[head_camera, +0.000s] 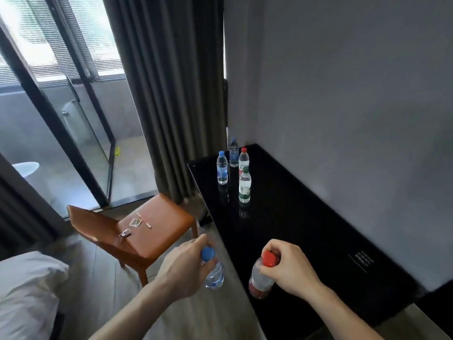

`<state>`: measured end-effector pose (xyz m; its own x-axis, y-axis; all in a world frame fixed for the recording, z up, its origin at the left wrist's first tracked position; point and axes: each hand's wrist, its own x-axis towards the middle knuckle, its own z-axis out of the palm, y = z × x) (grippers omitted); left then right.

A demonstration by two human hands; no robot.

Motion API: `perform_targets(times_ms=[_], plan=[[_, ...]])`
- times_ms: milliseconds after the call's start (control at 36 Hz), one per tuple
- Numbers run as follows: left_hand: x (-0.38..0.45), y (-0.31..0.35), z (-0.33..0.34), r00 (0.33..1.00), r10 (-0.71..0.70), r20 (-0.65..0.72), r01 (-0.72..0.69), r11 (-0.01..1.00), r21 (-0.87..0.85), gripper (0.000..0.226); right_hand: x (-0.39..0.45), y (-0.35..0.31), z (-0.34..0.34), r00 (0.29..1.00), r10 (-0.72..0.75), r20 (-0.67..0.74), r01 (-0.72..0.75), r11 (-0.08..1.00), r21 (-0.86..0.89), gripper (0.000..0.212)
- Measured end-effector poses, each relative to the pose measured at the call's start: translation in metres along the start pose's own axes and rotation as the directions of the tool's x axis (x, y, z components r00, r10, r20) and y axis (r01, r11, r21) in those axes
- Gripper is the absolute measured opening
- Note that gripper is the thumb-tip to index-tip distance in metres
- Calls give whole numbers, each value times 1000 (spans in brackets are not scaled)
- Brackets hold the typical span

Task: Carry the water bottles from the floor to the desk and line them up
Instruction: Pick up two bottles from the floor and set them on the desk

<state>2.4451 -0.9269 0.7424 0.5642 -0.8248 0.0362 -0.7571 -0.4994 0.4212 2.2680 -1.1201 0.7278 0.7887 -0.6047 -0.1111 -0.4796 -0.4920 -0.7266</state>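
Head view: the left hand [182,268] curls its fingers around the neck of a clear plastic water bottle with a blue cap [212,271], holding it upright over the wooden floor [103,290], just off the near edge of the glossy black table [306,231]. The right hand [288,269] grips the neck of a clear plastic bottle with a red cap and red label [261,278], its fingers wrapped just under the cap; this bottle hangs over the table's near edge, and whether its base touches the top cannot be told. Both forearms reach in from the bottom of the frame, bare, wrists bent downward.

At the far end of the table stand 4 more bottles, upright and close together: a blue-capped bottle with a blue label [222,168], a second blue-capped bottle [233,153] behind it near the wall, a red-capped bottle with a white and green label [243,158], and a green-capped bottle with a white and green label [244,186] nearest the camera. No label is sharp enough to read. A pale printed mark [362,260] on the table near the right hand is too blurred to make out.

A tan leather chair [147,231] stands left of the table with small wrappers [134,223] on its seat. A white pillow [27,285] is cut off at the lower left.
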Motion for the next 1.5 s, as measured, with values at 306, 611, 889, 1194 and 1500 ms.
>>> perform_targets(times_ms=[306, 611, 889, 1194, 1500], plan=[[134, -53, 4, 998, 30, 62, -30, 1000, 5, 22, 124, -10, 4, 995, 91, -28, -92, 995, -42, 19], [268, -111, 21, 944, 229, 235, -201, 970, -137, 18, 215, -12, 37, 929, 341, -140, -348, 937, -22, 17], [359, -130, 28, 815, 423, 396, -378, 906, -189, 18, 248, -34, 50, 808, 528, -261, -521, 847, 103, 19], [436, -70, 57, 623, 565, 541, -563, 804, -191, 20, 260, -10, 18, 701, 649, -295, -628, 758, 176, 18], [507, -10, 76, 572, 608, 551, -676, 730, -104, 24, 295, 24, -9, 637, 680, -364, -671, 721, 173, 17]])
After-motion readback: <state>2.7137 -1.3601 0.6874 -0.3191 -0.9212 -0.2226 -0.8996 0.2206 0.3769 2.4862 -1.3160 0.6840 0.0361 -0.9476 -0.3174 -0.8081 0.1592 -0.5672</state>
